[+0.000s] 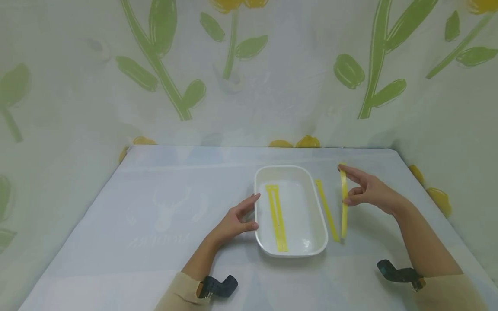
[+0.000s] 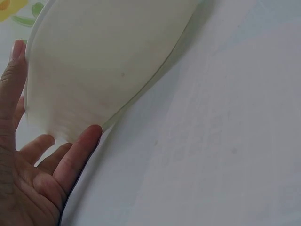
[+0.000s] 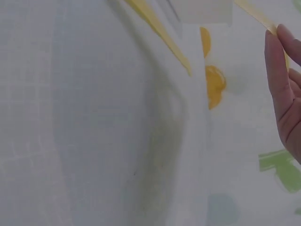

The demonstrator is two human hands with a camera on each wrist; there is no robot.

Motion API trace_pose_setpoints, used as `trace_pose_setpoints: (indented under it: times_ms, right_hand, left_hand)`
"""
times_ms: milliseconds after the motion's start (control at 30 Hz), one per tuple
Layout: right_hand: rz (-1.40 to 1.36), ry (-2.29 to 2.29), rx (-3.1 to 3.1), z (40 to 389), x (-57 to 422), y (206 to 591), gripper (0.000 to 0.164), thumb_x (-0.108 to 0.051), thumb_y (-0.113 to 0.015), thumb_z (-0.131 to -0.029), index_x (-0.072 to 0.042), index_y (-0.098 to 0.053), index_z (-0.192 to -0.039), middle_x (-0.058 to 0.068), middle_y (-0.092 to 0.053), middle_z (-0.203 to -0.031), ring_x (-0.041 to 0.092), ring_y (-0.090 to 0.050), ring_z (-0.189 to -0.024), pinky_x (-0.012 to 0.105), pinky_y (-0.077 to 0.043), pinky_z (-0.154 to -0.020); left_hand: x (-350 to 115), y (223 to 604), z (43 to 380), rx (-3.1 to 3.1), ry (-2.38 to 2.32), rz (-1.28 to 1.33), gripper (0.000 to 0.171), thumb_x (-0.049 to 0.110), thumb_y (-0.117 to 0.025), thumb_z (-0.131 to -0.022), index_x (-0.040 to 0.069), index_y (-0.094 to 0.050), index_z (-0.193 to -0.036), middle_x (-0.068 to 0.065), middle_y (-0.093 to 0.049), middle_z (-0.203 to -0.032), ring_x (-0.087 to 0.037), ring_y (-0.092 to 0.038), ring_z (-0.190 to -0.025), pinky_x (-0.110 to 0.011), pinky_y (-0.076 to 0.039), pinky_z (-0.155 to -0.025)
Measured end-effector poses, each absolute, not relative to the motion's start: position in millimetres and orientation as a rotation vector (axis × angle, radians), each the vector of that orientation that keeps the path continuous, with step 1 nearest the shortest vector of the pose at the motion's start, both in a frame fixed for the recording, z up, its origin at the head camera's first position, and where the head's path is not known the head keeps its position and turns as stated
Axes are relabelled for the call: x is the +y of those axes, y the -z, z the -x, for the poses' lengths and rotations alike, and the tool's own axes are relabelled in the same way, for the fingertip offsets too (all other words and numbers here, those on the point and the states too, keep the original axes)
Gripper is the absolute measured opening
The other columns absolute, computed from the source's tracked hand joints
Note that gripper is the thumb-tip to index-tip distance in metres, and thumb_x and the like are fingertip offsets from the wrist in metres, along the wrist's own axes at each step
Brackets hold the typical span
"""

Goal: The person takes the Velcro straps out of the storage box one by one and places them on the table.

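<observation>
A white rectangular basin (image 1: pixel 322 239) stands on the table, with two flat yellow strips (image 1: pixel 272 205) lying lengthwise inside it. At its left side, my left hand (image 1: pixel 235 220) touches the outer wall with extended fingers and thumb; the left wrist view shows these fingers (image 2: pixel 77 153) against the basin wall (image 2: pixel 113 66). To the right of the basin, my right hand (image 1: pixel 369 190) pinches another yellow strip (image 1: pixel 344 218) between fingers and thumb, its length running toward the near side. Another yellow strip (image 1: pixel 328 211) lies on the table between the basin and the right hand.
The pale table (image 1: pixel 148 250) reaches a flower-patterned wall covering (image 1: pixel 280 99) at the back and on both sides. Dark wrist cameras (image 1: pixel 219 286) are worn at both beige sleeves (image 1: pixel 447 293).
</observation>
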State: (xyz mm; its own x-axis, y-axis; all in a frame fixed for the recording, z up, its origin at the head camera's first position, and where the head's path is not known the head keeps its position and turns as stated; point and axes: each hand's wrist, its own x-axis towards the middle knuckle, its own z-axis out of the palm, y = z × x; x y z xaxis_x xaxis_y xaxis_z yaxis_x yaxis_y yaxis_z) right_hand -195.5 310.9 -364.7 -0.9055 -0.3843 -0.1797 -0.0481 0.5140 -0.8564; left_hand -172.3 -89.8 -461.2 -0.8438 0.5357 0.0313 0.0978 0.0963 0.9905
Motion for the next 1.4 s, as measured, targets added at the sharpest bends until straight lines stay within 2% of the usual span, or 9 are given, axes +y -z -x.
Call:
trace_pose_setpoints:
  times_ms: [367, 533, 667, 833, 900, 967, 1067, 1200, 1400]
  right_hand:
    - [0.373, 1.36, 2.353, 191, 322, 382, 0.097, -0.007, -0.075, -0.077, -0.006, -0.013, -0.151, 0.023, -0.008, -0.156, 0.016, -0.064, -0.073, 0.022, -0.052, -0.076]
    - [0.364, 1.342, 2.38, 193, 324, 391, 0.098, -0.008, -0.077, -0.076, -0.004, -0.013, -0.151, 0.026, -0.009, -0.155, 0.013, -0.064, -0.075, 0.019, -0.049, -0.077]
    - [0.382, 1.345, 2.392, 194, 323, 399, 0.096, -0.007, -0.075, -0.077, -0.003, -0.013, -0.151, 0.029, -0.008, -0.154, 0.011, -0.062, -0.074, 0.019, -0.049, -0.074]
    - [0.361, 1.33, 2.438, 198, 318, 410, 0.094, -0.009, -0.075, -0.077, -0.007, -0.016, -0.151, 0.027, -0.019, -0.152, 0.012, -0.061, -0.075, 0.022, -0.05, -0.073]
    - [0.345, 1.324, 2.461, 200, 316, 412, 0.094, -0.009, -0.075, -0.077, -0.008, -0.017, -0.151, 0.029, -0.032, -0.144, 0.012, -0.061, -0.075, 0.022, -0.049, -0.072]
    - [0.348, 1.328, 2.477, 201, 314, 414, 0.095, -0.008, -0.075, -0.076, -0.009, -0.017, -0.152, 0.029, -0.039, -0.137, 0.013, -0.06, -0.076, 0.024, -0.05, -0.07]
    - [0.34, 1.329, 2.488, 202, 312, 418, 0.096, -0.004, -0.074, -0.076, -0.009, -0.016, -0.152, 0.025, -0.057, -0.109, 0.012, -0.059, -0.075, 0.024, -0.05, -0.067]
    - [0.327, 1.275, 2.528, 203, 310, 423, 0.096, 0.001, -0.072, -0.076, -0.01, -0.015, -0.152, 0.012, -0.062, -0.081, 0.013, -0.057, -0.072, 0.023, -0.049, -0.064]
    - [0.291, 1.107, 2.635, 203, 306, 426, 0.091, -0.004, -0.072, -0.079, -0.009, -0.018, -0.151, 0.01, -0.063, -0.09, 0.019, -0.056, -0.081, 0.024, -0.049, -0.069]
  left_hand:
    - [-90, 459, 170, 2.061, -1.799, -0.618, 0.078, 0.024, -0.077, -0.079, 0.023, -0.037, -0.146, -0.002, -0.022, -0.157, -0.028, -0.03, -0.14, -0.039, -0.043, -0.101]
    - [-90, 461, 170, 2.04, -1.811, -0.647, 0.078, 0.022, -0.077, -0.08, 0.02, -0.036, -0.147, -0.002, -0.022, -0.157, -0.028, -0.03, -0.14, -0.039, -0.045, -0.099]
    - [-90, 463, 170, 2.035, -1.811, -0.67, 0.08, 0.021, -0.077, -0.08, 0.017, -0.035, -0.147, -0.003, -0.022, -0.157, -0.028, -0.029, -0.141, -0.04, -0.041, -0.102]
    - [-91, 462, 170, 2.048, -1.813, -0.668, 0.079, 0.021, -0.077, -0.08, 0.019, -0.036, -0.147, -0.004, -0.022, -0.157, -0.029, -0.028, -0.141, -0.041, -0.041, -0.102]
    - [-92, 461, 170, 2.058, -1.808, -0.666, 0.078, 0.022, -0.077, -0.08, 0.021, -0.036, -0.147, -0.004, -0.022, -0.157, -0.028, -0.028, -0.141, -0.04, -0.043, -0.1]
    - [-92, 461, 170, 2.065, -1.802, -0.668, 0.078, 0.023, -0.077, -0.08, 0.022, -0.036, -0.147, -0.003, -0.021, -0.157, -0.028, -0.028, -0.141, -0.038, -0.045, -0.099]
    - [-92, 460, 170, 2.07, -1.801, -0.671, 0.079, 0.024, -0.077, -0.08, 0.024, -0.036, -0.147, -0.003, -0.021, -0.157, -0.027, -0.028, -0.141, -0.038, -0.045, -0.099]
    - [-92, 460, 170, 2.063, -1.802, -0.668, 0.078, 0.024, -0.077, -0.08, 0.024, -0.036, -0.147, -0.002, -0.021, -0.157, -0.027, -0.027, -0.141, -0.039, -0.045, -0.099]
    - [-91, 460, 170, 2.064, -1.793, -0.647, 0.08, 0.023, -0.077, -0.08, 0.023, -0.034, -0.148, -0.002, -0.019, -0.158, -0.027, -0.025, -0.142, -0.036, -0.045, -0.098]
